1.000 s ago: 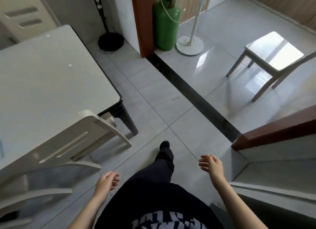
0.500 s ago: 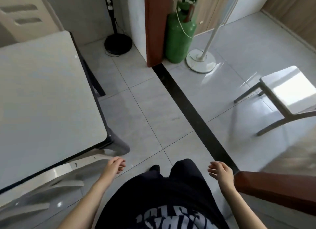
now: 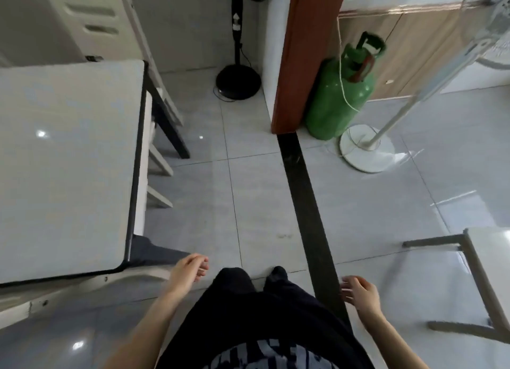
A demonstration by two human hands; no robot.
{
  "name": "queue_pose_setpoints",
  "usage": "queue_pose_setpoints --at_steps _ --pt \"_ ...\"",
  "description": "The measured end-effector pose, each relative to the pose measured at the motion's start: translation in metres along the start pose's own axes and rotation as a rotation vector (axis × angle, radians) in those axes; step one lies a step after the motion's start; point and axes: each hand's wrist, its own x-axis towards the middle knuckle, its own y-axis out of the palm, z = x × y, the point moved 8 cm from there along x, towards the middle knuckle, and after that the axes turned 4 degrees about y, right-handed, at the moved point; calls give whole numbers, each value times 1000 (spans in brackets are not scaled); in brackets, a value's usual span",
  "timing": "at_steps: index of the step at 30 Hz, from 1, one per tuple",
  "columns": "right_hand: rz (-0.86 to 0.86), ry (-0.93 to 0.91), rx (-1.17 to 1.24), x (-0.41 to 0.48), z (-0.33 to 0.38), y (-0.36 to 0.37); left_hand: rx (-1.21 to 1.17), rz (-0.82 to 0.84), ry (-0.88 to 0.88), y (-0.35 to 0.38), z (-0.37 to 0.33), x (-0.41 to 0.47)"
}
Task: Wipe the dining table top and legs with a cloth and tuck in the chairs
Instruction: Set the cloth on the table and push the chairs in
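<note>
The dining table [image 3: 69,161] with a pale glossy top and black legs fills the left side. A cream chair [image 3: 154,172] is pushed under its right edge, and another cream chair [image 3: 41,302] sits at its near corner. A separate chair [image 3: 485,283] stands out on the floor at the right edge. My left hand [image 3: 187,269] hangs empty with loosely curled fingers just right of the table's near corner. Down at the lower right, my right hand [image 3: 358,292] is also empty, fingers apart. No cloth is in view.
A green gas cylinder [image 3: 339,98] stands by a brown door frame [image 3: 300,57]. A white fan stand [image 3: 367,148] is beside it and a black fan base [image 3: 238,81] sits near the wall. A black strip [image 3: 306,211] crosses the tiled floor.
The view has swung left and forward along the table's right side. The loose chair has slid toward the right edge. Both hands stay empty at my sides.
</note>
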Motion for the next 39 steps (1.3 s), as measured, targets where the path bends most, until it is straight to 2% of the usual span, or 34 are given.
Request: queue_pose_setpoints --at_steps 4,8,13,16,28,33,39 --pt "107 -99 -148 43 100 31 -137 -93 -88 3 -1 -6" --pt "229 -171 -268 76 182 97 -261 -209 -204 -8 19 -7" --pt "311 -240 -346 106 270 183 -340 -240 -342 -17 19 22" --pt "306 -242 -347 121 316 219 -330 -244 -312 -29 -27 65" --pt "212 -225 -334 165 473 295 -276 -137 -64 -85 -293 284" --pt "226 -238 -373 197 549 344 -274 -139 -51 -97 -357 352" --pt "326 -302 -438 234 692 452 -332 -273 -95 -134 -406 413"
